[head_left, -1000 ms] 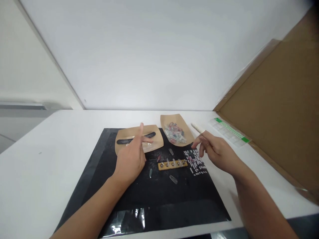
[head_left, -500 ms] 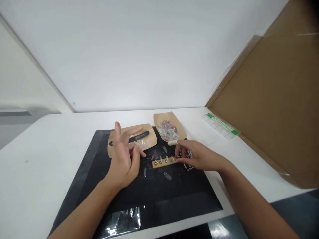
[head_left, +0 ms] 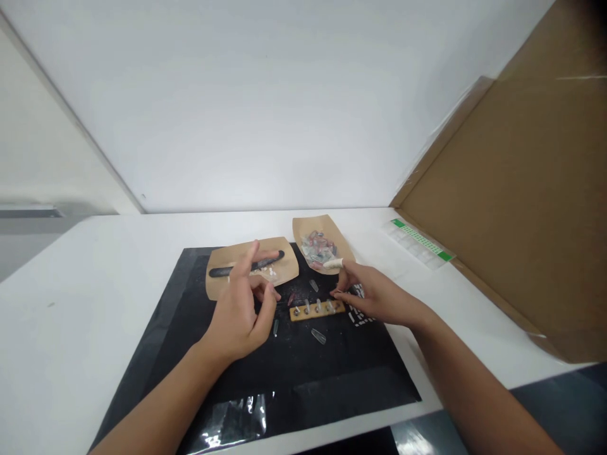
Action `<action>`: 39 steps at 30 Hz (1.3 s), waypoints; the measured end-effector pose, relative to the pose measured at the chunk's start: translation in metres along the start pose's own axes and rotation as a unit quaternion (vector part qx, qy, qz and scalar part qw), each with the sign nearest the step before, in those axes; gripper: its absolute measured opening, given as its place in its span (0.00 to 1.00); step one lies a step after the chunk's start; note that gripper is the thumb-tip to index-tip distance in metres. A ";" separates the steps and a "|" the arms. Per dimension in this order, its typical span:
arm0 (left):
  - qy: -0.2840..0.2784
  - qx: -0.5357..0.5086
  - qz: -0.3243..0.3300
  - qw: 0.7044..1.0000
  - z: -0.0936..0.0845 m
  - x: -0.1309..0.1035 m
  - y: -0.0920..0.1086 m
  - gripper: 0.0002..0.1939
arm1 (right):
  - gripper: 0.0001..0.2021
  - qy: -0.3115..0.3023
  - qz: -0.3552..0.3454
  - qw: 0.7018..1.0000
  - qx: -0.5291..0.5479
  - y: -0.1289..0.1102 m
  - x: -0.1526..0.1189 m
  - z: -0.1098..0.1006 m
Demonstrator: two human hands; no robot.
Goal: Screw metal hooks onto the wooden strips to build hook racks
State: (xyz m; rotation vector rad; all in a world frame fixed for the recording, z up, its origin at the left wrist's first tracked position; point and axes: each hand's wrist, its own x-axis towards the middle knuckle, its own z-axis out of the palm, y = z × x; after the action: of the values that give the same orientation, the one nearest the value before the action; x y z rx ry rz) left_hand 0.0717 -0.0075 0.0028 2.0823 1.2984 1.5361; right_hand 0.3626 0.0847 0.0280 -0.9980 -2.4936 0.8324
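Observation:
A yellow strip [head_left: 309, 311] bearing several round metal studs with clear nail tips lies on the black mat [head_left: 303, 373]. Just above its right end, my right hand [head_left: 367, 292] has thumb and fingertips pinched together; what they hold is too small to name. A white covering wraps one of its fingertips. My left hand [head_left: 244, 309] is left of the strip, its index finger raised and its thumb near the other fingers, with a gap between them. Loose clear nail tips [head_left: 318, 336] lie around the strip, and a reddish one [head_left: 291, 297] is behind it.
Behind my left hand, a brown tray [head_left: 215, 258] holds a black file [head_left: 220, 272] and small white pieces. Another brown tray [head_left: 303, 224] holds many coloured nail tips. White pieces on a sheet [head_left: 363, 316] lie right of the strip. A green-edged clear case [head_left: 420, 240] is beside the cardboard [head_left: 512, 208].
My right hand has lifted slightly off the strip's right end. My left hand has turned, its raised finger lower and further right, and its thumb nearer the other fingers.

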 end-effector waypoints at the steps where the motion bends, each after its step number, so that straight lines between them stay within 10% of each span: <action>1: -0.005 0.013 -0.001 1.000 -0.001 0.000 0.000 0.41 | 0.06 0.003 0.003 1.000 0.004 0.000 0.000 0.000; 12: -0.073 0.043 0.106 0.991 0.002 0.003 0.006 0.20 | 0.18 0.067 -0.030 0.981 0.180 -0.017 0.000 0.002; 23: -0.143 -0.029 0.146 0.978 0.009 0.004 0.024 0.14 | 0.25 -0.066 -0.009 0.910 0.410 -0.049 -0.007 0.036; 39: -0.122 -0.082 0.134 0.980 0.008 0.010 0.022 0.06 | 0.31 -0.064 -0.036 0.912 0.403 -0.046 -0.010 0.036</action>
State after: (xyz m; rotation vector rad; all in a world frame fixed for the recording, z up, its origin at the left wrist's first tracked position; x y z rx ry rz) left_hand 0.0900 -0.0103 0.0208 2.3214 0.8055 1.3746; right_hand 0.3284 0.0361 0.0283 -0.5539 -1.9210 1.7329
